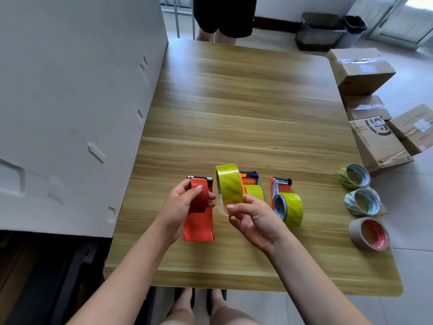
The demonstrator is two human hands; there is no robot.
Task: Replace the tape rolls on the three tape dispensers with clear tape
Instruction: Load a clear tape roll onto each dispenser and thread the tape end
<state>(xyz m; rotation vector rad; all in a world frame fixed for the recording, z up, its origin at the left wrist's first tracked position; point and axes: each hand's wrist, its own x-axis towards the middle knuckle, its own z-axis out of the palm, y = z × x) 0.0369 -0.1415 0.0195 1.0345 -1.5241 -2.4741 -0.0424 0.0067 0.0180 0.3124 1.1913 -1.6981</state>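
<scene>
Where bare, wood-grain table [234, 102] (boxes [360, 71] beside).

**packrat_42:** what kind of place is this? someone's home?

**tapeguy:** nah, looks like a small packing room or back office imo. Taped-up cardboard boxes [360, 71] with courier print and labels sit stacked on a tiled floor [412, 184], just beside a plain wood-look table [234, 102]. There are three dispensers [277, 186] on it and a row of tape rolls [349, 202] along its right edge.

**packrat_42:** fair. That white panel [70, 90] along the left edge reads like a partition too.

**tapeguy:** yep, plus two dark bins [318, 31] by the far wall, and a person [222, 15] in dark shorts standing at the far end.
</scene>
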